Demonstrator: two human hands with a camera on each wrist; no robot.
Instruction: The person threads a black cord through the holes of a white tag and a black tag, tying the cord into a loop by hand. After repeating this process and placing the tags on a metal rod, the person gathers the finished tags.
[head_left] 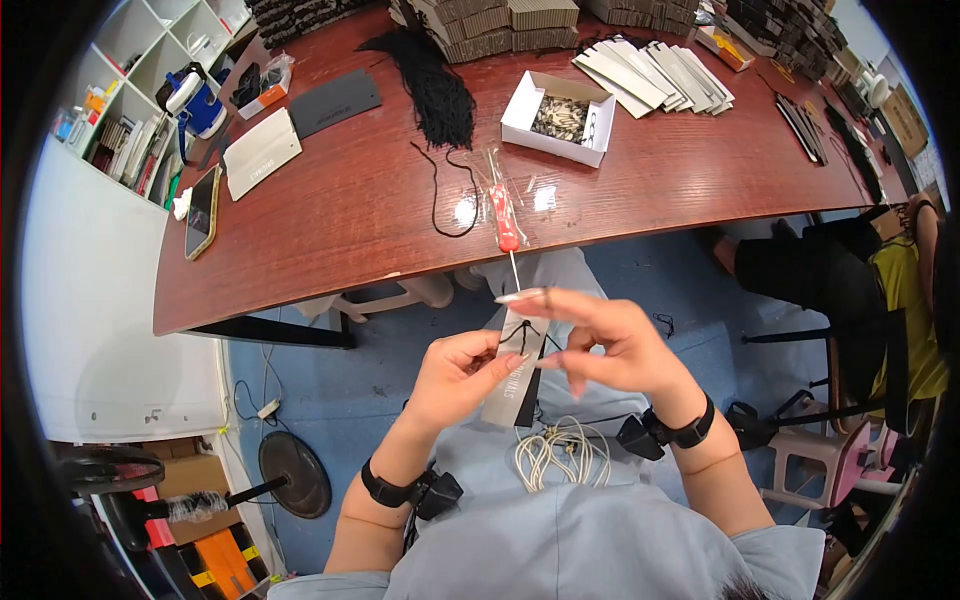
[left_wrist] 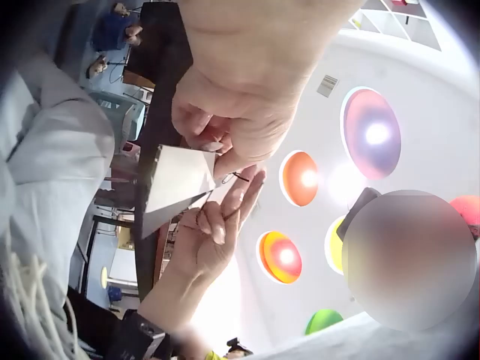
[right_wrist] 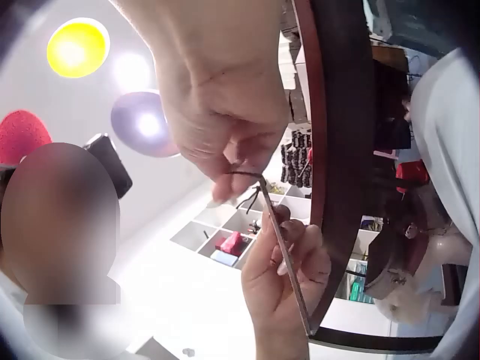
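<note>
My left hand pinches a pale grey hang tag printed with dark letters, thumb on its face. A dark card shows behind it. Black cord is knotted at the tag's top and runs toward my right hand. In the right wrist view the cord crosses at the right fingertips, which grip it close above the tag's edge. Beyond the tag, a red-handled tool lies under clear tape at the table's edge, its thin metal shaft pointing toward the tag.
On the red-brown table lie a bundle of black cords, a white box of small parts, pale tags and a phone. Coiled cream cord rests on my lap. Another person sits at the right.
</note>
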